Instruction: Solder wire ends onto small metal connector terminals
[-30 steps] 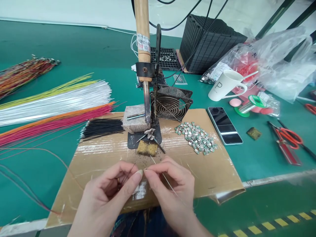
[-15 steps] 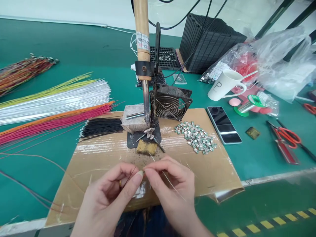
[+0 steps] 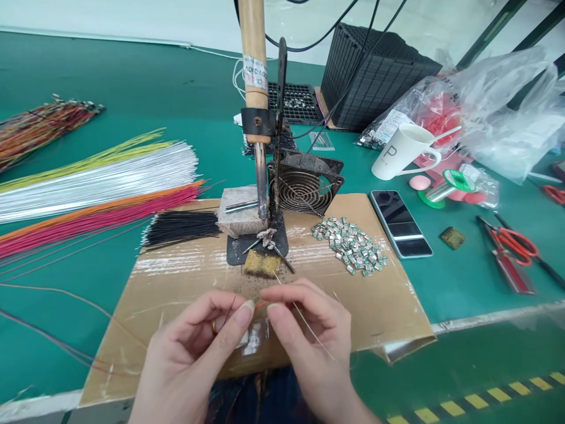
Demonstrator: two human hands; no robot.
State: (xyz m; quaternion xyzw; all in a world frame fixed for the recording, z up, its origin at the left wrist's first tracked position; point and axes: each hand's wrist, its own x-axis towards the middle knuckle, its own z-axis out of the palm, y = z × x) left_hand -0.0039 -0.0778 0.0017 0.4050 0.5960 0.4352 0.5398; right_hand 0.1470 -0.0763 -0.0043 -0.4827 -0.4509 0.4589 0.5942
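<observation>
Near the front of the cardboard sheet [image 3: 185, 282], my left hand [image 3: 198, 347] pinches thin wires between thumb and forefinger; a small part at the fingertips is mostly hidden. Close to its right, my right hand [image 3: 309, 335] has a thin pale wire [image 3: 306, 324] running through its curled fingers, with a short orange wire near its fingertips. Beyond the hands, a wooden-handled soldering iron [image 3: 255, 70] points down over a black stand plate [image 3: 236, 250]. A yellow sponge [image 3: 261, 264] lies in front of it. Small metal connectors [image 3: 353, 244] are heaped to the right.
Left are bundles of black [image 3: 183, 228], red [image 3: 110, 218], white [image 3: 106, 179] and yellow wires. A fan [image 3: 304, 185] stands behind the iron. Right are a phone [image 3: 401, 224], a white mug [image 3: 404, 152], a solder spool [image 3: 445, 188], and red-handled cutters [image 3: 514, 244].
My right thumb and forefinger have parted slightly and moved a little right, away from my left fingertips. The pale wire has shifted slightly right with that hand.
</observation>
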